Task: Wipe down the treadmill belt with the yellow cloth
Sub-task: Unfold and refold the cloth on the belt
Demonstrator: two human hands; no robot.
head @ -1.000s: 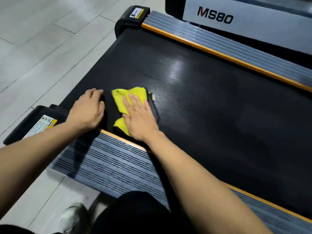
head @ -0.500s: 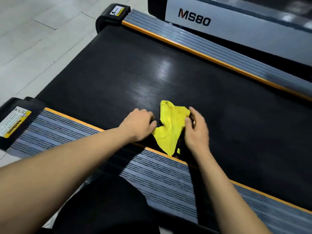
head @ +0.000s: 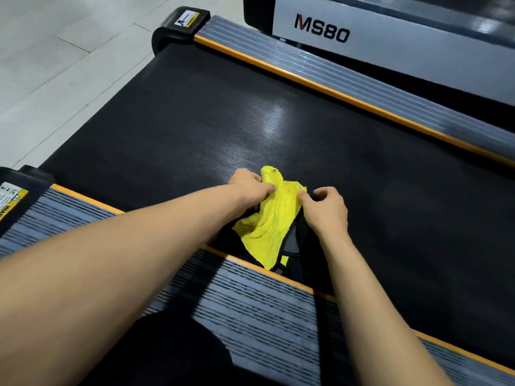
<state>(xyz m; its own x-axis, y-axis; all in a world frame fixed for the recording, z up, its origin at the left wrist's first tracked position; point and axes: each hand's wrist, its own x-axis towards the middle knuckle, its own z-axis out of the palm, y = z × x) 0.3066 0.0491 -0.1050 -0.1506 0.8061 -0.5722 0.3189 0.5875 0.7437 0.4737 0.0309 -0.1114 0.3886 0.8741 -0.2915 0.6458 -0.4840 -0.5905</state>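
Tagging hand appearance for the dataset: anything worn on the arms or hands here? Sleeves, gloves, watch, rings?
Nothing visible. Both forearms are bare up to the frame edge, no sleeves showing. The left hand and right hand have no gloves, and no watch or wristband. No rings on the fingers that show; some are curled out of view.

A crumpled bright yellow fabric cloth (head: 269, 221) hangs bunched just above the black textured rubber treadmill belt (head: 195, 121), near its orange-trimmed near edge.
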